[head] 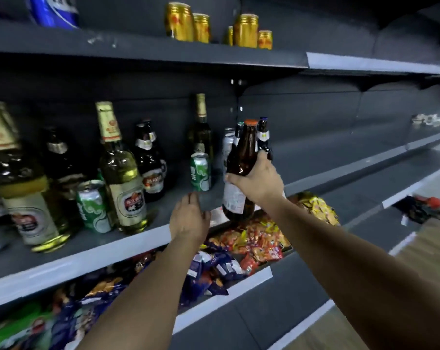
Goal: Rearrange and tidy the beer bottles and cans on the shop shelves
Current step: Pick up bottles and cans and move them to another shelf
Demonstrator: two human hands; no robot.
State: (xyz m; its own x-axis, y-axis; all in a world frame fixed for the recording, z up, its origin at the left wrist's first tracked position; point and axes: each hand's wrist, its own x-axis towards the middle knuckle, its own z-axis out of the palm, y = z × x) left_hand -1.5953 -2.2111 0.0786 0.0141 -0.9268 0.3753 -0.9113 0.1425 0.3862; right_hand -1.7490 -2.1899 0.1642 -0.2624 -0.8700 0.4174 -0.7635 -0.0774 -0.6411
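Right hand (pixel 258 181) fingers wrapped round brown bottle (pixel 240 170); left hand (pixel 188 218) fingers relaxed, empty.

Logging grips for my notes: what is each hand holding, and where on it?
Right hand grips the brown bottle around its middle; left hand holds nothing.

Dim, even light falls from above on my view of the dark shelves (pixel 148 53), with glare on the gold cans (pixel 179 21). Motion blur smears the left-hand bottles (pixel 24 178); wide-angle distortion bends the shelf edges, and the far right is soft.
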